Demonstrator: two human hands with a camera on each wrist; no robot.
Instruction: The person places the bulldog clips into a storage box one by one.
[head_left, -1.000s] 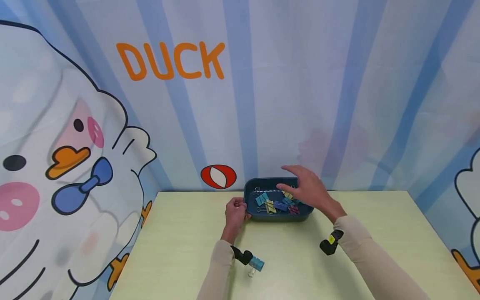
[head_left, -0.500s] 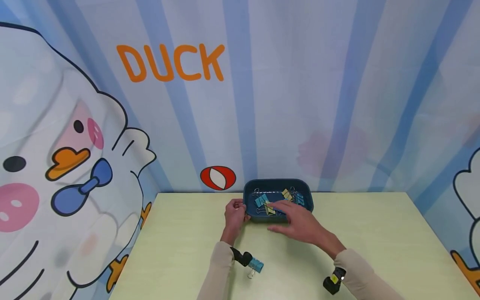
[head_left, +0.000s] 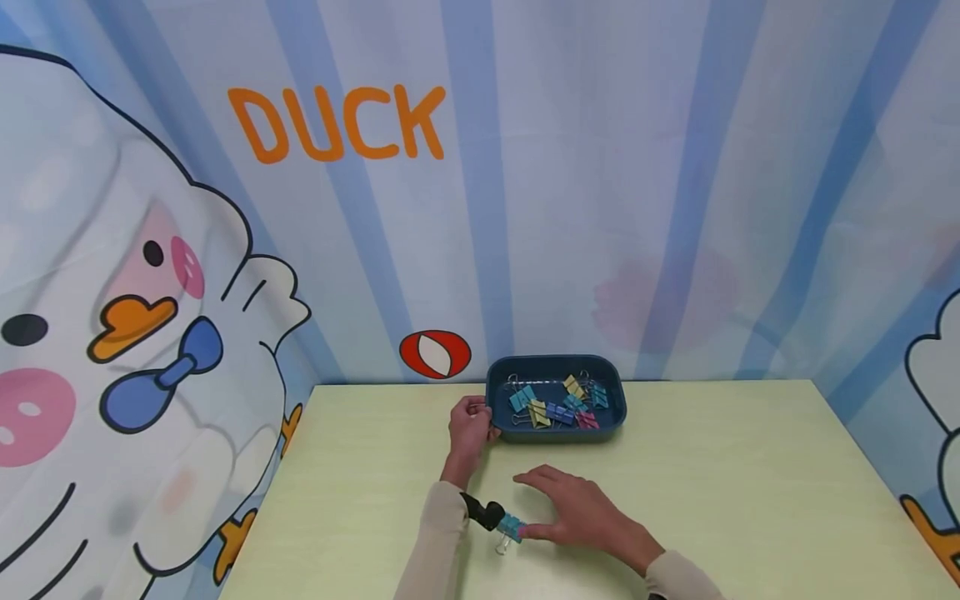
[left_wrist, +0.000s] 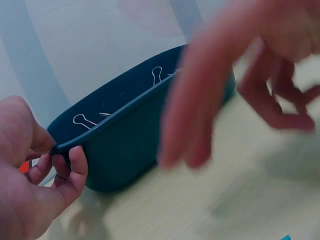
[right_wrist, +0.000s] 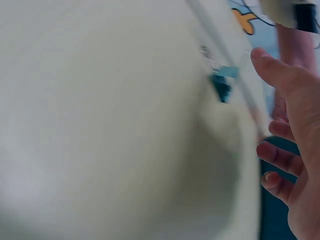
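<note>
My left hand (head_left: 468, 433) pinches the left rim of a dark teal plastic tub (head_left: 555, 435) near the table's back edge. In the left wrist view its thumb and fingers (left_wrist: 75, 172) meet over the tub's corner. Inside lie several binder clips, among them a light blue one (head_left: 522, 398), a yellow one (head_left: 538, 414), a violet-blue one (head_left: 560, 413) and a pink one (head_left: 587, 420). My right hand (head_left: 585, 512) hovers in front of the tub, fingers spread and thumb extended. Its thumb tip overlaps a blue binder clip (head_left: 512, 527) on the table in the head view.
The pale yellow table (head_left: 750, 483) ends at a blue-striped curtain (head_left: 555, 208) printed with a duck cartoon. A black wrist camera (head_left: 487, 514) on my left wrist sits right beside the loose blue clip in the head view.
My right hand has come from above the tub back toward the front and left, to the loose blue clip. My left hand keeps its hold on the tub's rim.
</note>
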